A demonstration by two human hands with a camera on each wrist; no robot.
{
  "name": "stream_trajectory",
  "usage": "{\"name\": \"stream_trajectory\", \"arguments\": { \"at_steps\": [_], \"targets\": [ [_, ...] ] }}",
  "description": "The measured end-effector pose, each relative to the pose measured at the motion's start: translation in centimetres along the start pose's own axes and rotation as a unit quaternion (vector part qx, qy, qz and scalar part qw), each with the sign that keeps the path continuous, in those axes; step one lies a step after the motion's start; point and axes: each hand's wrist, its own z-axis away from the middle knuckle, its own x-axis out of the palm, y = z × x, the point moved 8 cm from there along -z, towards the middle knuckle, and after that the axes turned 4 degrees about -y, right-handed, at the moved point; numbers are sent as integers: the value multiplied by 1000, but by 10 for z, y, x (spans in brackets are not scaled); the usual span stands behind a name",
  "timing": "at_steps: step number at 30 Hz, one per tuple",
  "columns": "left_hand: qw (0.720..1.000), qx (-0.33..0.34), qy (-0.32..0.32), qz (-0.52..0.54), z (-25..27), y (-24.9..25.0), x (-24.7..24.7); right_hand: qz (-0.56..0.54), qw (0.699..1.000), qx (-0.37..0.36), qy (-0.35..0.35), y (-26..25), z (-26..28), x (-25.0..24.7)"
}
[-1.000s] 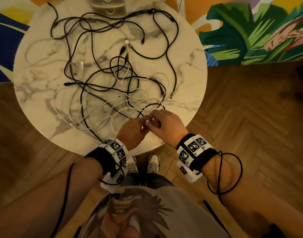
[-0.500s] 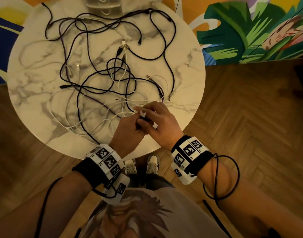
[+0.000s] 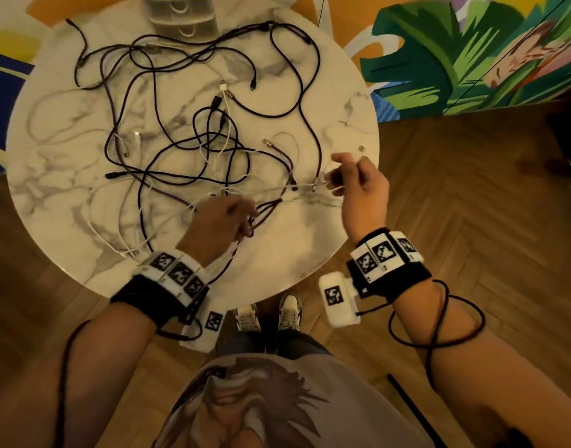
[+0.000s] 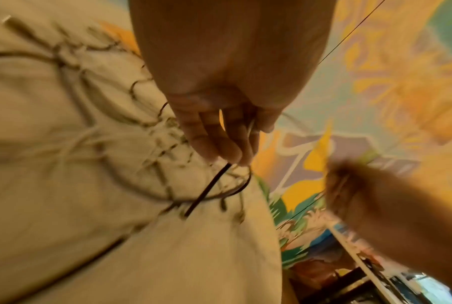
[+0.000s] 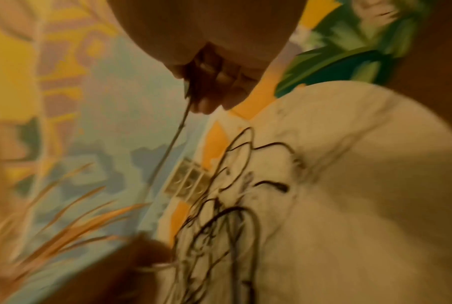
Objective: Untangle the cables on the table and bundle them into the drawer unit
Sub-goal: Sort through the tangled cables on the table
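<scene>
A tangle of black, purple and white cables (image 3: 187, 150) is spread over the round marble table (image 3: 310, 247). The clear plastic drawer unit (image 3: 180, 14) stands at the table's far edge and shows blurred in the right wrist view (image 5: 188, 181). A thin white cable (image 3: 277, 188) is stretched between my hands. My right hand (image 3: 337, 179) pinches one end of it, its fingers (image 5: 211, 88) curled round it. My left hand (image 3: 245, 218) grips the same cable near the tangle, the strand running between its fingers (image 4: 250, 127). A dark cable loop (image 4: 209, 189) lies just under the left fingertips.
Wooden parquet floor surrounds the table, and a painted leaf mural (image 3: 471, 53) rises behind it. My shoes (image 3: 268, 315) stand right at the table's near edge. A small loose connector (image 3: 362, 147) lies near the right rim. Camera leads loop round both forearms.
My hands were together over the near edge of the tangle. They have moved apart: the right hand swung right and up, drawing the white cable taut, and the left hand shifted left.
</scene>
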Motion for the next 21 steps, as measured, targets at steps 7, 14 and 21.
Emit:
{"name": "stream_trajectory", "arguments": {
  "at_steps": [7,14,21],
  "targets": [
    [896,163,-11,-414,14,95,22,227,942,-243,-47,-54,19,6],
    [964,136,-101,-207,8,81,51,356,912,-173,-111,-37,13,41],
    [974,-87,-113,-176,1,-44,37,258,958,-125,-4,-59,-26,4]
  ]
}}
